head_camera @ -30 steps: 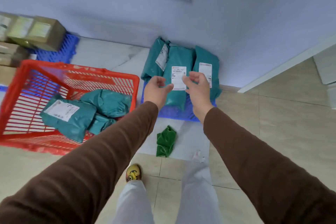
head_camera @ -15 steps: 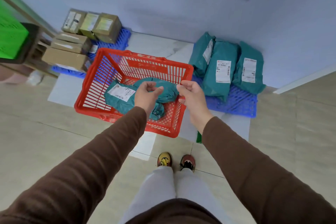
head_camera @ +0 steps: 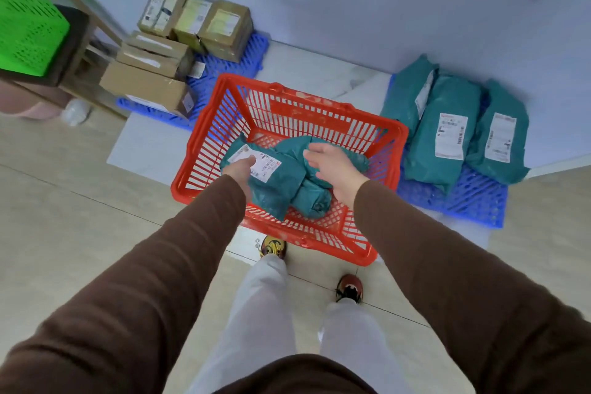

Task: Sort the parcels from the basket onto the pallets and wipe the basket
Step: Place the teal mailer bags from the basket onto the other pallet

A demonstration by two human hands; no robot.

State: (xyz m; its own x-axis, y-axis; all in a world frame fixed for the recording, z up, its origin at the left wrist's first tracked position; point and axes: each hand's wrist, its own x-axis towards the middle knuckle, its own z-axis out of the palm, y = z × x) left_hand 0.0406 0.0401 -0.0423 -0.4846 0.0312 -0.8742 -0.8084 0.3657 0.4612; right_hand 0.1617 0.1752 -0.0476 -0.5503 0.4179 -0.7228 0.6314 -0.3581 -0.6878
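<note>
A red plastic basket stands on the floor in front of me with teal bag parcels inside. My left hand rests on the labelled teal parcel at its left end; whether it grips the bag is unclear. My right hand hovers open, fingers spread, over a second crumpled teal parcel. Three teal parcels lie on the blue pallet at the right. Several cardboard boxes are stacked on another blue pallet at the back left.
A bright green perforated crate sits on a dark stand at the far left. The wall runs close behind both pallets. My feet stand just in front of the basket. A white mat lies under the basket.
I turned from the right pallet to the basket. Both hands moved down into it, the left reaching the labelled parcel and the right opening over the crumpled one.
</note>
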